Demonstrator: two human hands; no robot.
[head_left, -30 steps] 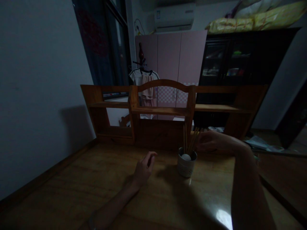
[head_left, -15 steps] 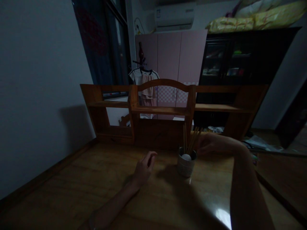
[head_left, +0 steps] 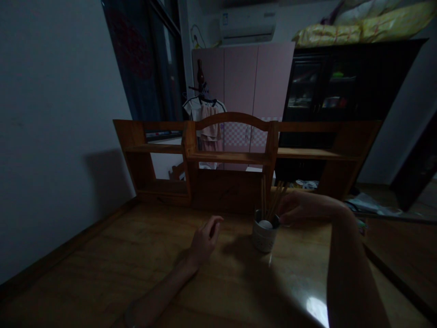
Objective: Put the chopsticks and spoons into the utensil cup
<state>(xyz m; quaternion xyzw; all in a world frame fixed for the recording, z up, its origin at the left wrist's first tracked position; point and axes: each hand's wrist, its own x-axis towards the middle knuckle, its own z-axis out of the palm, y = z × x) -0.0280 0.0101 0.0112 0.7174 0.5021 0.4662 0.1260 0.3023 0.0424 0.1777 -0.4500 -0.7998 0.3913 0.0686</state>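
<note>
A light-coloured cup [head_left: 264, 239] with faint markings stands upright on the wooden table [head_left: 218, 291]. Several thin wooden sticks [head_left: 271, 204] lean in it, beside a white round ball-like thing [head_left: 265, 224] near its mouth. My right hand [head_left: 292, 208] reaches in from the right, bent at the wrist. Its fingertips are pinched together at the cup's right rim; the dim light partly hides the contact. Left of the cup and apart from it, my left hand [head_left: 204, 238] rests low over the table, loosely curved, thumb and forefinger slightly apart, holding nothing.
A wooden shelf rack [head_left: 228, 157] runs along the table's far edge, behind the cup. A wall [head_left: 61, 136] bounds the left side. Beyond are a clothes stand with garments [head_left: 206, 118], a pink wardrobe [head_left: 239, 82] and a dark cabinet [head_left: 341, 95].
My right hand has moved slightly left and down, onto the cup's right rim. My left hand and the cup stay where they were.
</note>
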